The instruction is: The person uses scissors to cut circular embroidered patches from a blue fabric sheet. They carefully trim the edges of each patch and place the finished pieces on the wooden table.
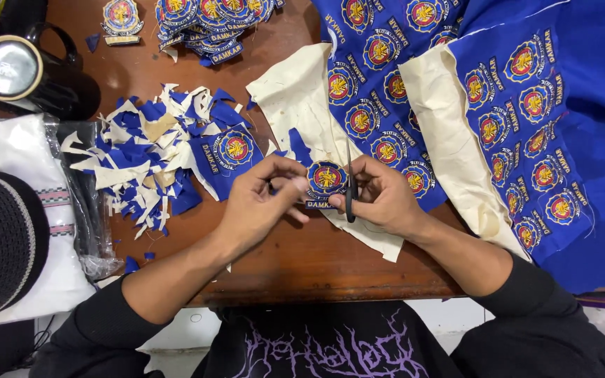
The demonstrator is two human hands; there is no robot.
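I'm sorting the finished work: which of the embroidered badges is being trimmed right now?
The round badge pinched between the left hand and the right hand, against the black scissors. The others lie stacked at the table's top edge or remain uncut on the blue cloth.

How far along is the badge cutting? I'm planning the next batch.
Done: a stack of cut badges and a heap of offcuts. In hand: the left hand holds one badge while the right hand trims it with scissors. Left: many uncut badges on the blue fabric.
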